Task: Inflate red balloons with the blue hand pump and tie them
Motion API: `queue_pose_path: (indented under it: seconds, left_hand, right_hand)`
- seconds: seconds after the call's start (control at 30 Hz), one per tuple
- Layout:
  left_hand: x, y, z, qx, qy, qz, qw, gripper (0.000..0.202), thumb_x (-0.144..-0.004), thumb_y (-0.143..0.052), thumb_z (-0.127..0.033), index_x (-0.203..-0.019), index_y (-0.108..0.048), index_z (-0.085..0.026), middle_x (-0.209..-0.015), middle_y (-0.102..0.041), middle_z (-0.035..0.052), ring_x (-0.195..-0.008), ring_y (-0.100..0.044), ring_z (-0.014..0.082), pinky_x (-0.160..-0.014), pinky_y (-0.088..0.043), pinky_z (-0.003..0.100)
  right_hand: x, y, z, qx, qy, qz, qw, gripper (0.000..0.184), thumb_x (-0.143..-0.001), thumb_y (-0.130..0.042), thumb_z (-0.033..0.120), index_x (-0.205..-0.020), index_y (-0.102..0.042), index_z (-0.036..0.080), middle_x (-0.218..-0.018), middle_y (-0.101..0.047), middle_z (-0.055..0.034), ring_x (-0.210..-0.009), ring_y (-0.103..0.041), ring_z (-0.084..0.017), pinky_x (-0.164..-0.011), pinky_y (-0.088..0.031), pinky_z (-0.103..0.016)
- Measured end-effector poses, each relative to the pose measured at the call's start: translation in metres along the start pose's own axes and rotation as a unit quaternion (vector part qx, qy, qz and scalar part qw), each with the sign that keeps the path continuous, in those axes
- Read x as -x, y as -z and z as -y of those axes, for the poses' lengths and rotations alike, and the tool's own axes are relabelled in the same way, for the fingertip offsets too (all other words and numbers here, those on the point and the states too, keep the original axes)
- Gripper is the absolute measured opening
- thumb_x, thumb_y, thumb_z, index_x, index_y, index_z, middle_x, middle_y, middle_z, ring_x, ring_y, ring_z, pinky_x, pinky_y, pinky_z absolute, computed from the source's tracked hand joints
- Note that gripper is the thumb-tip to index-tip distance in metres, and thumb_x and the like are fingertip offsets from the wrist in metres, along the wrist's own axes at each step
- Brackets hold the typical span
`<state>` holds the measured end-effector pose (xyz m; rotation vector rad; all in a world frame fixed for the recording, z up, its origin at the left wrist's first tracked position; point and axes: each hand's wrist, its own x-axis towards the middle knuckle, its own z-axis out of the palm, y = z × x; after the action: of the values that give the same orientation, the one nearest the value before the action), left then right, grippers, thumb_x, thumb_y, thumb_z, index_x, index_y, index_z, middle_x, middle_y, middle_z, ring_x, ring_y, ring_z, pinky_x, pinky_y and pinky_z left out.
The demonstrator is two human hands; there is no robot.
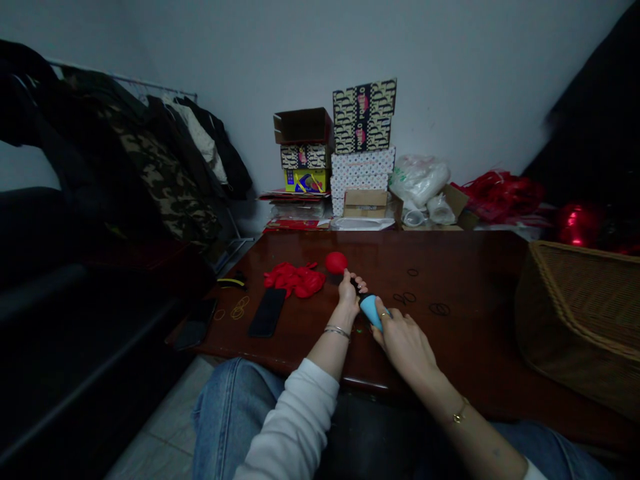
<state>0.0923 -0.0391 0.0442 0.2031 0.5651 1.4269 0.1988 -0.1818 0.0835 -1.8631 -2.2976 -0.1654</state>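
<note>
A small, partly inflated red balloon [336, 262] sticks out beyond my left hand [349, 288], whose fingers are closed round its neck and the black front end of a hand balloon pump. The pump's light blue body [371, 312] is in the grip of my right hand [407, 340], slanting down to the right. My left hand hides the join between balloon and pump. Left of the hands lies a pile of flat red balloons [295, 279] on the brown table [320, 350].
A dark phone [267, 312] and yellow rubber bands [240, 308] lie to the left, with another dark phone [197, 323] at the edge. Black rubber bands [440, 309] lie to the right, near a wicker basket [565, 313]. Stacked boxes [363, 167] stand behind the table.
</note>
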Motion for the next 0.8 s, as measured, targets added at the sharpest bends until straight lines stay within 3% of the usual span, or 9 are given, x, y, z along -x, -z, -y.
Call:
queue_pose_path:
  seconds: [0.23, 0.6, 0.8]
  left_hand:
    - [-0.003, 0.003, -0.005, -0.013, -0.007, -0.015, 1.000, 0.035, -0.095, -0.042, -0.043, -0.071, -0.039, -0.018, -0.057, -0.032, -0.0055, -0.040, -0.028, 0.0045, -0.034, -0.020, 0.014]
    - [-0.017, 0.001, -0.031, -0.008, -0.024, -0.036, 0.999, 0.034, -0.097, -0.039, -0.038, -0.069, -0.038, -0.018, -0.056, -0.031, -0.0058, -0.039, -0.028, 0.0040, -0.032, -0.018, 0.013]
    - [-0.019, 0.001, -0.038, 0.000, -0.021, -0.037, 0.999, 0.035, -0.097, -0.038, -0.038, -0.069, -0.038, -0.018, -0.055, -0.028, -0.0065, -0.038, -0.026, 0.0034, -0.032, -0.017, 0.012]
  right_hand:
    - [0.004, -0.005, 0.003, -0.007, -0.002, -0.004, 1.000, 0.055, -0.092, -0.044, 0.033, -0.143, -0.037, 0.014, -0.105, -0.065, -0.0131, -0.090, -0.065, -0.023, -0.094, -0.045, -0.038]
    - [0.044, -0.026, -0.018, -0.005, 0.027, -0.065, 0.998, 0.054, -0.093, -0.044, 0.034, -0.143, -0.037, 0.015, -0.109, -0.066, -0.0111, -0.092, -0.065, -0.021, -0.097, -0.047, -0.039]
    - [0.048, -0.023, -0.018, 0.000, 0.028, -0.066, 0.997, 0.053, -0.092, -0.045, 0.035, -0.141, -0.040, 0.016, -0.107, -0.067, -0.0108, -0.091, -0.065, -0.021, -0.099, -0.046, -0.039]
